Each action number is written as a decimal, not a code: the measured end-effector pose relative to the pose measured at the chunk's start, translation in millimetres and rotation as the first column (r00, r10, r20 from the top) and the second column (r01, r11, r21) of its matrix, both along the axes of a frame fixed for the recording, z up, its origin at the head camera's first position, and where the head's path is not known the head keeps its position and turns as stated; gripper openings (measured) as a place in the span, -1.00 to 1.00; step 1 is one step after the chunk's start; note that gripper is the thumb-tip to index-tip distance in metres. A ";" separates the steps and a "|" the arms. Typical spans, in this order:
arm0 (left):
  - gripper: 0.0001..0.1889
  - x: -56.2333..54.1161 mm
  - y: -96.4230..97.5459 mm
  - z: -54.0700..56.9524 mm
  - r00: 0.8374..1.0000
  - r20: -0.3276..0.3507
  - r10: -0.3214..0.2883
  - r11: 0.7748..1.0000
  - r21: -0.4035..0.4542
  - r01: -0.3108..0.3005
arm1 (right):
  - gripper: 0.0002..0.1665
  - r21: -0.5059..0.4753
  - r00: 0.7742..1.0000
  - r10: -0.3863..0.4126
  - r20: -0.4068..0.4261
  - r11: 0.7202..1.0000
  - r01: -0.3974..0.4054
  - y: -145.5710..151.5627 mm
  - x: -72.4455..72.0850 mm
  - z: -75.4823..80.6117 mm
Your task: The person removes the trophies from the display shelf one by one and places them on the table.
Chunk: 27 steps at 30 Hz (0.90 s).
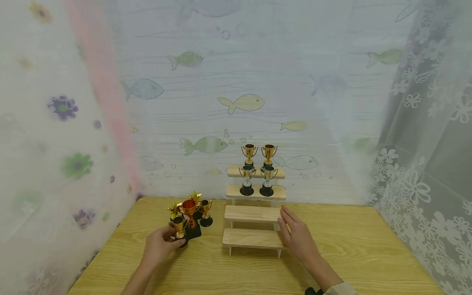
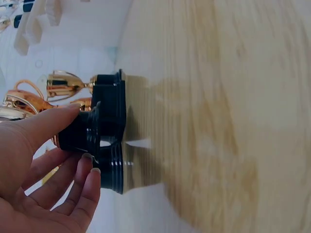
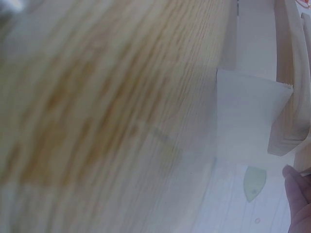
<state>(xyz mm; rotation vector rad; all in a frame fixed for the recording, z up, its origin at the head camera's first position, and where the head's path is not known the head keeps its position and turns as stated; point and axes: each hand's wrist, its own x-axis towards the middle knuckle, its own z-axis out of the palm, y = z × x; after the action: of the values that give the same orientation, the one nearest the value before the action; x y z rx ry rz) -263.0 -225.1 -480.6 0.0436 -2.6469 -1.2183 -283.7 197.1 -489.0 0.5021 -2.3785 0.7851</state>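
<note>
My left hand (image 1: 157, 248) pinches the black base of a small gold trophy cup (image 1: 179, 226) between thumb and fingers. In the left wrist view that base (image 2: 77, 133) looks raised off the table, in front of other black bases. Just behind the held cup stand a larger red-gold trophy cup (image 1: 189, 209), another small gold cup (image 1: 205, 209) and gold star trophies (image 1: 195, 198). My right hand (image 1: 300, 239) touches the right end of a stepped wooden display stand (image 1: 252, 213), its fingers nearly straight. Two silver cups (image 1: 247, 178) stand on the stand's second-highest step.
Two gold cups (image 1: 269, 152) occupy the top step. The lower two steps hold nothing. A wood-grain table (image 1: 354, 241) carries everything. Fish-patterned cloth (image 1: 239, 82) hangs behind, with flowered cloth (image 1: 66, 143) on the left and lacy cloth (image 1: 424, 164) on the right.
</note>
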 end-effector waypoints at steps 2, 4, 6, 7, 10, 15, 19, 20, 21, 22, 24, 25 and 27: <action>-0.67 -0.7 -2.7 -1.1 1.000 0.011 0.008 1.000 -0.011 -0.008 | -0.51 0.000 1.000 0.000 0.002 1.000 0.000 0.3 0.2 0.0; -0.68 -1.3 -4.8 -1.8 1.000 0.015 0.016 1.000 -0.024 -0.016 | -0.52 0.000 1.000 -0.001 0.002 1.000 0.001 0.6 0.4 0.0; -0.68 -2.1 -6.5 -2.6 1.000 0.012 0.021 0.999 -0.032 -0.021 | -0.52 0.000 1.000 -0.001 0.000 1.000 0.001 0.7 0.5 0.2; -0.67 -2.6 -7.4 -3.2 1.000 0.011 0.020 0.999 -0.036 -0.019 | -0.52 -0.001 1.000 0.000 -0.001 1.000 0.000 0.7 0.6 0.4; -0.66 -3.8 -8.6 -3.9 1.000 0.013 0.023 0.999 -0.041 -0.023 | -0.52 -0.003 1.000 0.005 -0.007 1.000 -0.005 0.4 0.6 1.4; -0.63 -5.6 -8.9 -4.1 0.999 0.031 0.029 0.999 -0.043 -0.028 | -0.51 0.001 1.000 0.008 -0.012 1.000 -0.008 0.0 0.7 2.7; -0.62 -7.2 -8.3 -4.3 0.998 0.050 0.029 0.999 -0.035 -0.027 | -0.51 0.005 1.000 0.004 -0.008 1.000 -0.004 0.1 1.1 3.2; -0.62 -7.3 -8.0 -4.2 0.998 0.055 0.028 0.999 -0.031 -0.026 | -0.51 0.005 1.000 0.005 -0.010 1.000 -0.005 0.1 1.0 3.0; -0.62 -7.4 -7.8 -4.4 0.998 0.059 0.029 0.999 -0.031 -0.027 | -0.51 0.006 1.000 0.005 -0.010 1.000 -0.005 0.1 0.8 2.7; -0.62 -7.3 -7.6 -4.6 0.998 0.064 0.029 0.999 -0.029 -0.027 | -0.51 0.008 1.000 0.005 -0.010 1.000 -0.005 0.1 0.6 2.3; -0.61 -7.2 -7.3 -5.3 0.997 0.073 0.029 0.999 -0.026 -0.027 | -0.51 0.011 1.000 0.005 -0.011 1.000 -0.005 0.0 0.2 1.5; -0.61 -7.3 -7.1 -5.7 0.997 0.076 0.029 0.999 -0.025 -0.027 | -0.51 0.012 1.000 0.004 -0.010 1.000 -0.004 0.0 0.2 1.3; -0.61 -7.5 -6.7 -6.2 0.997 0.077 0.028 0.999 -0.029 -0.026 | -0.51 0.009 1.000 0.002 -0.004 1.000 -0.002 0.2 0.6 1.4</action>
<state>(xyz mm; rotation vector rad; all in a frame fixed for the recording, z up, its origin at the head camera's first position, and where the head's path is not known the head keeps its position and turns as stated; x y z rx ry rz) -270.5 -231.9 -486.9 0.1246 -2.7203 -1.1935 -283.1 197.3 -487.6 0.5091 -2.3790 0.7743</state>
